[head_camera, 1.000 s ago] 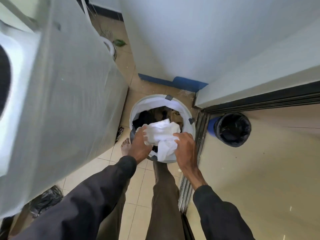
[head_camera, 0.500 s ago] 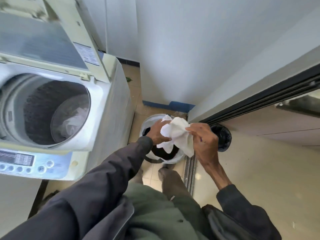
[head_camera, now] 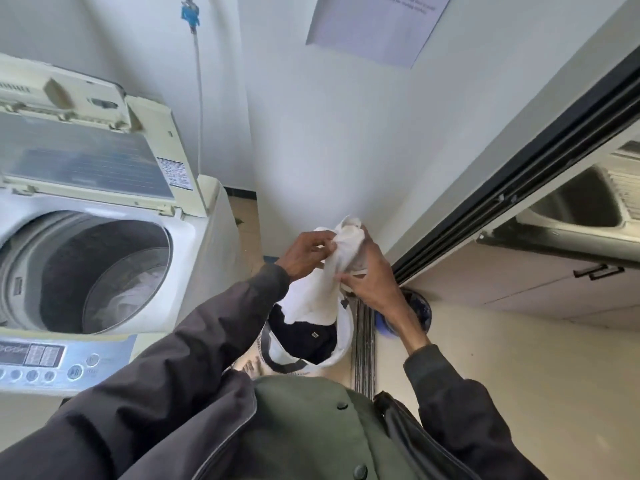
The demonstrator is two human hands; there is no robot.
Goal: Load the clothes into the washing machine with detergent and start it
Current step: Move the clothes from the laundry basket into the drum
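Both my hands hold a white garment (head_camera: pixel 322 289) up above the white laundry basket (head_camera: pixel 344 344) on the floor. My left hand (head_camera: pixel 306 254) pinches its upper edge, and my right hand (head_camera: pixel 370 275) grips it from the right side. Dark clothes (head_camera: pixel 304 332) lie in the basket below the hanging cloth. To the left stands the top-loading washing machine (head_camera: pixel 194 258) with its lid (head_camera: pixel 86 161) raised. A pale piece of laundry (head_camera: pixel 135 289) lies at the bottom of its drum. The control panel (head_camera: pixel 45 362) faces me at the front.
A white wall is straight ahead with a hose (head_camera: pixel 198 98) hanging down it. A sliding door track (head_camera: pixel 362 337) runs along the floor at right. A dark round bin (head_camera: pixel 415 311) sits beyond it. A sink cabinet (head_camera: pixel 571 244) is at far right.
I have straightened up from the basket. Both hands have lifted the white garment out and higher, and the washer's open drum has come into view on the left.
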